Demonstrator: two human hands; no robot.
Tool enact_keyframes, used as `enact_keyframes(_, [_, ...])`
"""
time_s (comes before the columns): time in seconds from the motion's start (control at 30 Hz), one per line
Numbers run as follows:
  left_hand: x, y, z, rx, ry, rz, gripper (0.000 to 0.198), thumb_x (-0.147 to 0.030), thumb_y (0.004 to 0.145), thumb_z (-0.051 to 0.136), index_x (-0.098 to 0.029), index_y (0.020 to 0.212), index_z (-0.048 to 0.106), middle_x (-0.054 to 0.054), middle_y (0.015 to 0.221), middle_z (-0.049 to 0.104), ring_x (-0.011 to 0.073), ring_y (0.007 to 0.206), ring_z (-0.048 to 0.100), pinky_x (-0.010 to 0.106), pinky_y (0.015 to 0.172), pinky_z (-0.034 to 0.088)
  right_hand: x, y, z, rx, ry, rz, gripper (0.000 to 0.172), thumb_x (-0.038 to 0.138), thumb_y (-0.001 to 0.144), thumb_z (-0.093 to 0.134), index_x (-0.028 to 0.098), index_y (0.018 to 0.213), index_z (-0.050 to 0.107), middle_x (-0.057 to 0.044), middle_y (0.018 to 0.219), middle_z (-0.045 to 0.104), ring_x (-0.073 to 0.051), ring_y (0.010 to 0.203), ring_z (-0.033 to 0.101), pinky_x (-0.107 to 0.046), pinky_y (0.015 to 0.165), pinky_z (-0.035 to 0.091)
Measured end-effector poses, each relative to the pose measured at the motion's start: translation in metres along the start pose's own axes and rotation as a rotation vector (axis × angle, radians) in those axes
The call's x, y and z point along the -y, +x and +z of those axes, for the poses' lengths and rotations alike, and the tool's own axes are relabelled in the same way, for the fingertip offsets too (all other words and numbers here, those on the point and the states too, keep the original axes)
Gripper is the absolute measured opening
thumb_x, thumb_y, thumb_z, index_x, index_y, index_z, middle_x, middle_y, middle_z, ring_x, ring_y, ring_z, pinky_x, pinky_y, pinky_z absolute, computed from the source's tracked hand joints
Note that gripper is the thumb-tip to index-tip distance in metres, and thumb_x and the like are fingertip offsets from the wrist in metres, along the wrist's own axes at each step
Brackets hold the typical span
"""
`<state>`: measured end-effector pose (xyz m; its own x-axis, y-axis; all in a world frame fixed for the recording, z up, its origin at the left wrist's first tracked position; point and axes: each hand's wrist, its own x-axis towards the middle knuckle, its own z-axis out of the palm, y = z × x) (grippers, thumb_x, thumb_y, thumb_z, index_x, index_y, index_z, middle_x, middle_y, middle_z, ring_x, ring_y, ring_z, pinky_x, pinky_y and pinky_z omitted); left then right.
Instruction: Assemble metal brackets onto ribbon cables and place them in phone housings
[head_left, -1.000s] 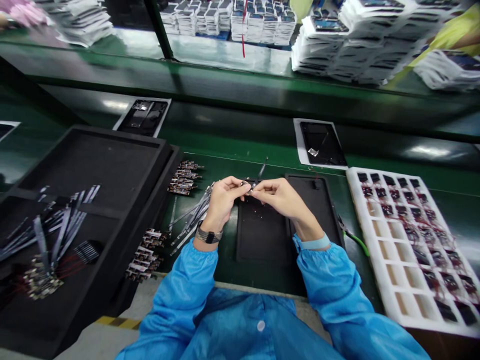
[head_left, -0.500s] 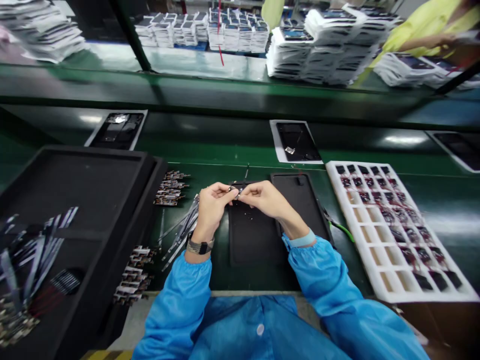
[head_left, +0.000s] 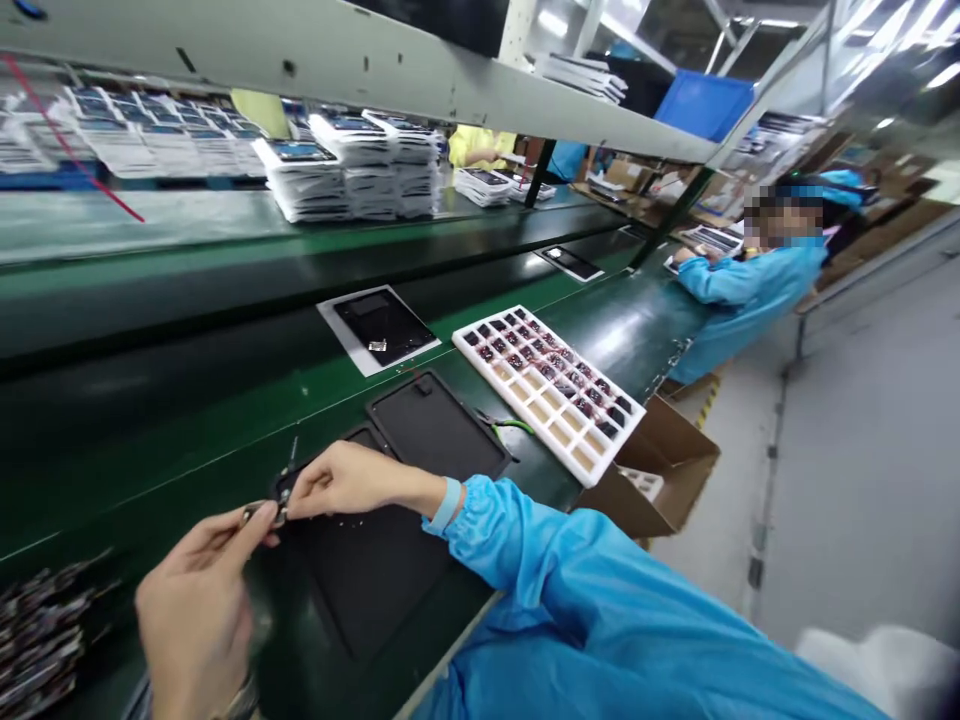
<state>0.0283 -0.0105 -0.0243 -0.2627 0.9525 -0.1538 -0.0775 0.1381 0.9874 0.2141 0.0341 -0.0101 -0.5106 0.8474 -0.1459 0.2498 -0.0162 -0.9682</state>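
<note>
My left hand (head_left: pixel 196 600) and my right hand (head_left: pixel 341 480) meet over a black mat (head_left: pixel 375 570) on the green bench. Both pinch the same small metal component (head_left: pixel 268 513), fingertips of each closed on one end of it. The part is too small to make out in detail. Blue sleeves cover both my arms. A second black mat (head_left: pixel 435 425) lies just beyond my right wrist.
A white tray (head_left: pixel 551 385) of small dark parts lies to the right, green-handled cutters (head_left: pixel 502 425) beside it. A framed black panel (head_left: pixel 379 328) rides the conveyor. An open cardboard box (head_left: pixel 660 470) sits below the bench edge. A co-worker in blue (head_left: pixel 742 290) works farther along. White stacks (head_left: pixel 352 175) line the shelf.
The view has swung sharply to the right, so the black trays at the left have left the frame and the aisle and co-worker appear. My hands still pinch the small part together.
</note>
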Motion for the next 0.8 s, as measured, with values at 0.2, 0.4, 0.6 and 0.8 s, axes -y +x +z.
enact_keyframes(0.2, [-0.007,0.001,0.013,0.029,-0.237,-0.005,0.030,-0.028,0.057,0.094,-0.013,0.075,0.075,0.003,0.072,0.073,0.0127,0.063,0.063,0.024,0.062,0.050,0.013,-0.003,0.001,-0.072,-0.002,-0.073,0.018,0.028,0.087,0.077,0.010,0.083,0.079,-0.003,0.074,0.072,-0.012,0.067,0.058,-0.022,0.064,0.042])
enact_keyframes(0.4, [-0.009,0.012,0.011,0.055,-0.353,0.013,0.026,-0.028,0.062,0.093,-0.013,0.073,0.074,0.004,0.069,0.072,0.0122,0.060,0.063,0.024,0.059,0.048,0.021,0.010,-0.003,-0.036,0.004,-0.044,0.029,0.040,0.083,0.078,0.011,0.084,0.079,-0.002,0.067,0.067,-0.011,0.058,0.053,-0.023,0.057,0.039])
enact_keyframes(0.6, [-0.009,0.011,0.013,0.046,-0.375,0.034,0.023,-0.026,0.065,0.091,-0.013,0.071,0.073,0.004,0.069,0.072,0.0118,0.060,0.062,0.024,0.058,0.048,0.026,0.009,0.000,-0.080,-0.009,-0.038,0.032,0.044,0.081,0.079,0.012,0.084,0.079,-0.003,0.067,0.068,-0.012,0.057,0.053,-0.025,0.055,0.041])
enact_keyframes(0.8, [-0.007,0.012,0.016,0.006,-0.374,0.054,0.022,-0.027,0.067,0.089,-0.014,0.074,0.073,0.003,0.070,0.072,0.0120,0.062,0.063,0.025,0.061,0.049,0.024,0.010,0.003,-0.123,-0.045,-0.038,0.033,0.045,0.083,0.077,0.012,0.084,0.079,-0.005,0.068,0.068,-0.013,0.056,0.054,-0.025,0.054,0.042])
